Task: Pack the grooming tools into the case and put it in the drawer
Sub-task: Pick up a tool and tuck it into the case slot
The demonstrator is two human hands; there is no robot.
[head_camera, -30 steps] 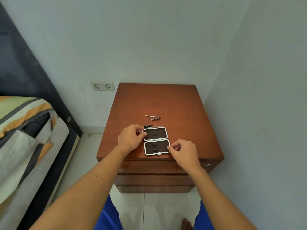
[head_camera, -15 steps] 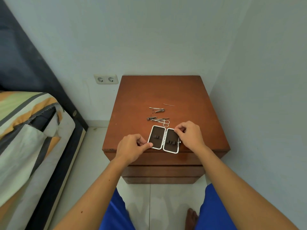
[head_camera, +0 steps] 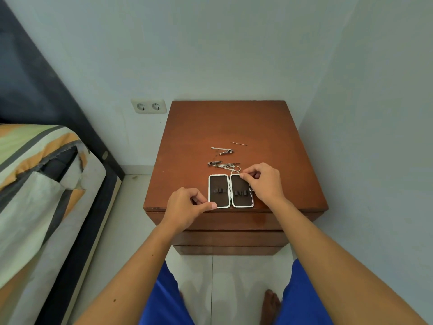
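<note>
both hands (head_camera: 187, 208) (head_camera: 264, 184) pinch the open, white-rimmed rectangular case (head_camera: 230, 191) on the smooth wooden nightstand (head_camera: 269, 127).

The open case (head_camera: 231, 191) lies at frame centre on the nightstand (head_camera: 276, 137), near its front edge. The grooming tools (head_camera: 223, 164) lie just above it. A bed (head_camera: 42, 184) fills the left.

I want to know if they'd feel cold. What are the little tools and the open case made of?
The little tools look like bare metal: thin, silvery and shiny against the brown nightstand, so probably cold. The open case has a bright silvery rim, likely metal, and a dark, dull lining that could be fabric or leatherette; it is too small to tell.
</note>
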